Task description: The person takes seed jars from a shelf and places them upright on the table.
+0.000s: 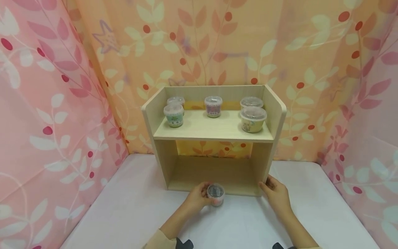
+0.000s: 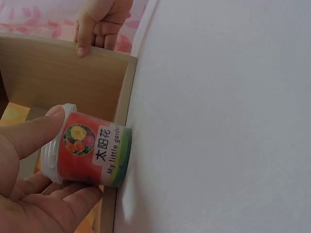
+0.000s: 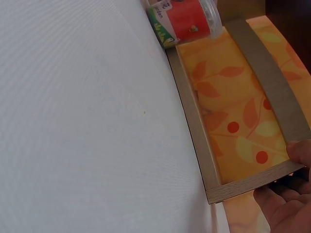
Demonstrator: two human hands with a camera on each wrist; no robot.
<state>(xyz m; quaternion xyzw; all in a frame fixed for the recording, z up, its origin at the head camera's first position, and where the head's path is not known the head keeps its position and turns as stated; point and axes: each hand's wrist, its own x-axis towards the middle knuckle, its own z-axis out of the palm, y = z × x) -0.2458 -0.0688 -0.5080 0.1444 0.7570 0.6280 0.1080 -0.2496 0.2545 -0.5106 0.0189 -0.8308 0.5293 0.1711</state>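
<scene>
A small lidded plastic cup (image 1: 216, 194) with a red "My little garden" label (image 2: 85, 148) is in front of the lower shelf. My left hand (image 1: 196, 197) grips it from the side, thumb at the lid's edge and fingers underneath in the left wrist view. Whether the cup's base touches the tabletop, I cannot tell. My right hand (image 1: 277, 196) pinches the right side panel of a pale wooden two-tier shelf (image 1: 214, 139) near its lower front. In the right wrist view, the right thumb (image 3: 299, 151) lies on the panel's inner side, fingers outside.
Two small cups (image 1: 174, 119) stand at the upper tier's left, another cup (image 1: 213, 108) at its back middle, and two wider tubs (image 1: 253, 121) at its right. White cloth (image 1: 124, 207) covers the table. Floral curtains (image 1: 199, 45) enclose the back and sides.
</scene>
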